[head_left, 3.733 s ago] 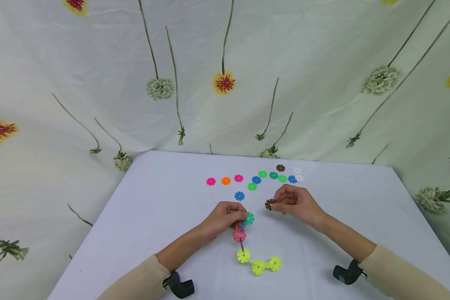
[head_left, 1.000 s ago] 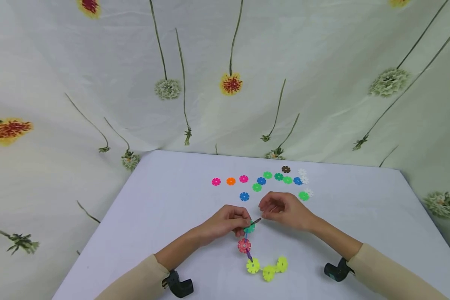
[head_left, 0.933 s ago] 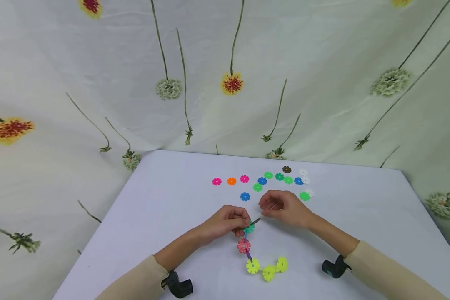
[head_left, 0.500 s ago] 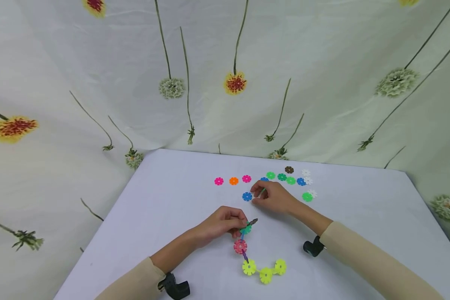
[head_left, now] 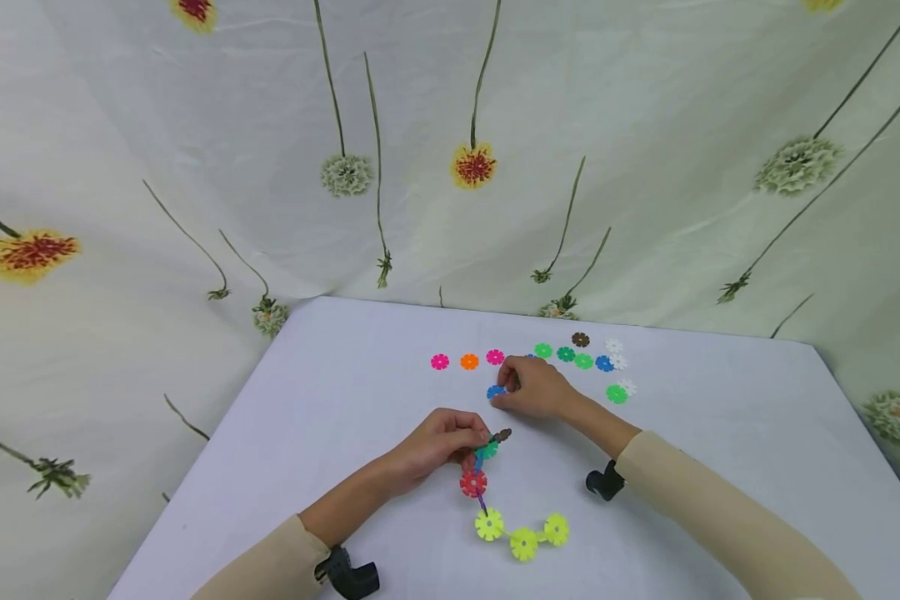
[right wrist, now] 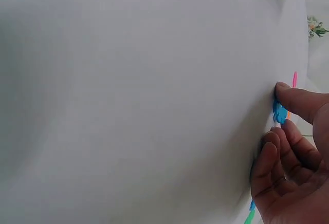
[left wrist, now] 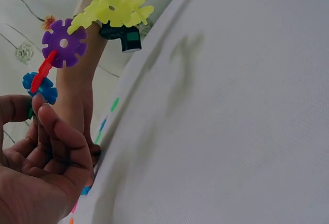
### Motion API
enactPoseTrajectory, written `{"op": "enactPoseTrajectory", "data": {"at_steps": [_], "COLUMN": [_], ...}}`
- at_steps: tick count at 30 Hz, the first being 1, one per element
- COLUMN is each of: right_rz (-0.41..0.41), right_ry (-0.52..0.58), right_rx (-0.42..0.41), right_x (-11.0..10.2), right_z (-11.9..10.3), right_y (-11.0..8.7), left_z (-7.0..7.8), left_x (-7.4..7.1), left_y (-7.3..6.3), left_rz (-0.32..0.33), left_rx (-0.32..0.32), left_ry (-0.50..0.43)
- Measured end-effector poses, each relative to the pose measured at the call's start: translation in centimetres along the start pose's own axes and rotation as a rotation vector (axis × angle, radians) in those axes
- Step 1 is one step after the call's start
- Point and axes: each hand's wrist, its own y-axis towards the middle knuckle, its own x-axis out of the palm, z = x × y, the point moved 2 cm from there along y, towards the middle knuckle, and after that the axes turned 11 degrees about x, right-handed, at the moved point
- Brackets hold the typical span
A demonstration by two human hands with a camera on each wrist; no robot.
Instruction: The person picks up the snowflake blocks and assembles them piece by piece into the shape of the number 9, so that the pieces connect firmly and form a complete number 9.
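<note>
My left hand (head_left: pixel 438 446) pinches the teal notched disc (head_left: pixel 489 451) at the upper end of a chain of interlocking plastic discs, held above the table. A brown disc (head_left: pixel 503 435) is slotted into the teal one and juts to the right. Below hang a blue disc (left wrist: pixel 43 87), a red disc (head_left: pixel 473 482), a purple disc (left wrist: pixel 64 43) and several yellow discs (head_left: pixel 523 544). Farther back, my right hand (head_left: pixel 536 389) has thumb and fingertips at the edges of a loose blue disc (head_left: pixel 494 392) on the table, pinching it; the hand partly covers it.
Along the back of the white table (head_left: pixel 330 433) lie loose pink (head_left: pixel 439 362), orange (head_left: pixel 469 362), brown (head_left: pixel 581 340) and white discs (head_left: pixel 619 362). A light green disc (head_left: pixel 617 394) lies right of my right hand. A flowered cloth (head_left: pixel 420 225) hangs behind.
The brown disc passed from my right hand into the chain's teal disc. My right hand let it go, moved back and left, and took hold of the loose blue disc. The left hand kept its pinch.
</note>
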Motion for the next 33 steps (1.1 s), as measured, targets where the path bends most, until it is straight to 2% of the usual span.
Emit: {"op": "enactPoseTrajectory", "data": {"at_steps": [9,17,25,33], "right_rz": [0.002,-0.061,-0.143,-0.156], "right_ry": [0.122,0.236,0.389,0.487], "right_rx": [-0.051,-0.048,-0.039,0.004], "right_x": [-1.0,-1.7,-2.1,-2.5], "right_z": [1.4,2.7,2.5,2.0], "right_y": [-1.0,-2.3,-4.7,-6.9], "left_z": [-0.2,-0.1,-0.3,-0.5], "left_x": [-0.3,-0.2,-0.1,0.0], "left_y": [0.2,0.4,0.8,1.2], "left_rz": [0.017,0.015,0.021,0.024], "left_rx": [-0.017,-0.018,-0.031,-0.04], "left_ry": [0.016,0.015,0.021,0.034]}}
